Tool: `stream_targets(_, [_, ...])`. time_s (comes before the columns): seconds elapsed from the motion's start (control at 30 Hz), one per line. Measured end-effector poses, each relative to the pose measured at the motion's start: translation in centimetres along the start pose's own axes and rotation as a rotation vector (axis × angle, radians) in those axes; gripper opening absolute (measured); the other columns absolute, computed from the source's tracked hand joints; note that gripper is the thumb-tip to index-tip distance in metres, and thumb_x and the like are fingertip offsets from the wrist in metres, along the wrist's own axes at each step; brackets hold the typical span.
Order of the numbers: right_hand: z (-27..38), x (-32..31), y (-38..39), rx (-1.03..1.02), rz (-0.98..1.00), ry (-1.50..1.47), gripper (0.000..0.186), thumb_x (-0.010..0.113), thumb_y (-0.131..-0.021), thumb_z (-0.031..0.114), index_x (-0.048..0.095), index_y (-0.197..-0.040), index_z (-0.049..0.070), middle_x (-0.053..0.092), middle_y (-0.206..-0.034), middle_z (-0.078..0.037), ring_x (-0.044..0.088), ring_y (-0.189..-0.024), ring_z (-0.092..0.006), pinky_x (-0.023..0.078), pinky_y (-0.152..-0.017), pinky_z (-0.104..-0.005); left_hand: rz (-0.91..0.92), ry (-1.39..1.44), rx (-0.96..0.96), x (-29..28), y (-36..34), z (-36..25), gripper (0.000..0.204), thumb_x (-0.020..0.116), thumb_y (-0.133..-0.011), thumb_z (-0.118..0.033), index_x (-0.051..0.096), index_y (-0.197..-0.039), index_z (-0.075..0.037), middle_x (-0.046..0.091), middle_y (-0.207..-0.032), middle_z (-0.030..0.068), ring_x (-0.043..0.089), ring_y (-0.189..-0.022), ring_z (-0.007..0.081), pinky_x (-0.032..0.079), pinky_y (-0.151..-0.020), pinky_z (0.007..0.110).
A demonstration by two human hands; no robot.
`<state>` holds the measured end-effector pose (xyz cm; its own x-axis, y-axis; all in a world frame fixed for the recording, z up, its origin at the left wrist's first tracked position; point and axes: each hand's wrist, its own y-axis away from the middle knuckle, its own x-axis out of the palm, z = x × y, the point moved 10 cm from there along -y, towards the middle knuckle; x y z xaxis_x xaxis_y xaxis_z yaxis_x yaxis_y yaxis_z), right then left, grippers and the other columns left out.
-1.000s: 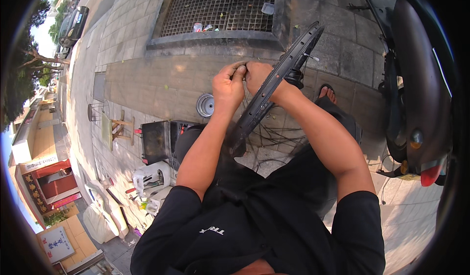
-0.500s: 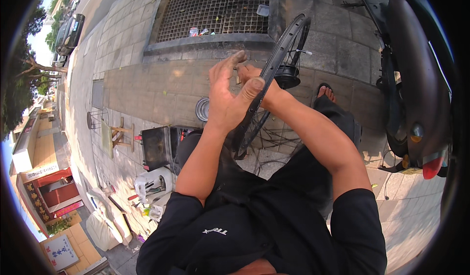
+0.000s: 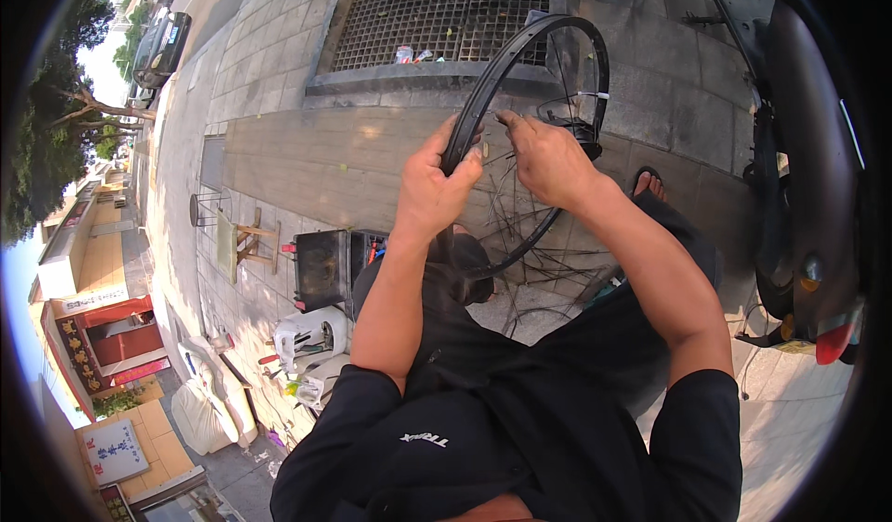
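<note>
My left hand is closed around the black wheel rim, which stands tilted in front of me. My right hand is inside the ring, fingertips pinched near a thin piece too small to make out. Behind that hand, partly hidden, is a black hub with thin spokes. More loose spokes lie spread below the wheel between my legs.
An open black toolbox, a white jug holding tools and a wooden stool are at left. A dark scooter stands close on the right. A metal tree grate lies ahead; cars line the road.
The wheel has turned, showing more of its ring. My left hand, spread half a second ago, now grips the rim. My right hand has shifted rightward to inside the ring.
</note>
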<state>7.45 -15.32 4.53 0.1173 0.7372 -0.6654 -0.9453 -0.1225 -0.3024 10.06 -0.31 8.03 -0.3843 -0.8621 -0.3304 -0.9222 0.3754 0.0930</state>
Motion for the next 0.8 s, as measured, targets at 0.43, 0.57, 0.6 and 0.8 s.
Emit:
stream_targets(0.43, [1.1, 1.0, -0.8, 0.001, 0.093, 0.018, 0.049, 0.065, -0.083, 0.001, 0.059, -0.132, -0.005, 0.072, -0.101, -0.023, 0.072, -0.093, -0.0421, 0.058, -0.081, -0.0508, 0.02, 0.207, 0.022, 0.8, -0.1, 1.6, 0.048, 0.071, -0.099, -0.008, 0.061, -0.144, 0.003, 0.071, -0.127, 0.0085, 0.064, -0.114, 0.0122, 0.051, -0.099, 0.027])
stream_targets(0.57, [0.3, 1.3, -1.0, 0.048, 0.102, 0.005, 0.058, 0.065, -0.082, -0.001, 0.056, -0.139, -0.006, 0.071, -0.106, -0.025, 0.071, -0.095, -0.0438, 0.058, -0.084, -0.051, 0.012, 0.249, 0.018, 0.8, -0.1, 1.5, 0.045, 0.069, -0.099, -0.006, 0.061, -0.143, 0.003, 0.071, -0.128, 0.0083, 0.065, -0.114, 0.0118, 0.051, -0.098, 0.027])
stream_targets(0.6, [0.0, 1.2, -1.1, 0.063, 0.096, 0.007, 0.058, 0.065, -0.082, -0.001, 0.056, -0.139, -0.006, 0.071, -0.106, -0.025, 0.071, -0.096, -0.0437, 0.058, -0.085, -0.051, 0.009, 0.258, 0.026, 0.7, -0.1, 1.5, 0.045, 0.069, -0.099, -0.006, 0.061, -0.142, 0.004, 0.07, -0.128, 0.0084, 0.065, -0.114, 0.0119, 0.052, -0.098, 0.027])
stream_targets(0.8, [0.2, 1.6, -1.3, 0.048, 0.137, 0.009, 0.055, 0.065, -0.083, 0.001, 0.057, -0.137, -0.005, 0.072, -0.107, -0.026, 0.072, -0.098, -0.0435, 0.058, -0.086, -0.0511, 0.041, 0.235, 0.026, 0.7, -0.2, 1.7, 0.046, 0.068, -0.098, -0.004, 0.06, -0.143, 0.004, 0.071, -0.13, 0.0103, 0.066, -0.118, 0.0147, 0.052, -0.1, 0.029])
